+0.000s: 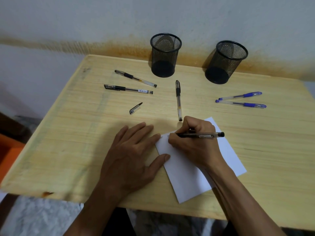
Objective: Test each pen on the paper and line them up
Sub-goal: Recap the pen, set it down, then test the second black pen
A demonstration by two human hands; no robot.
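Observation:
My right hand [194,142] grips an uncapped black pen [202,135] with its tip on the top left corner of the white paper [185,178], beside faint marks. My left hand [131,154] lies flat, fingers spread, pressing the paper's left edge. A loose pen cap [135,108] lies above my left hand. Two black pens [135,78] [128,89] lie at the back left, a third black pen [178,99] points toward my right hand. Two blue pens [240,96] [241,104] lie at the right.
Two black mesh pen cups [164,55] [225,62] stand at the back of the wooden table [68,142], near the wall. The table's near edge runs just below my wrists. An orange object [8,150] sits off the table's left side.

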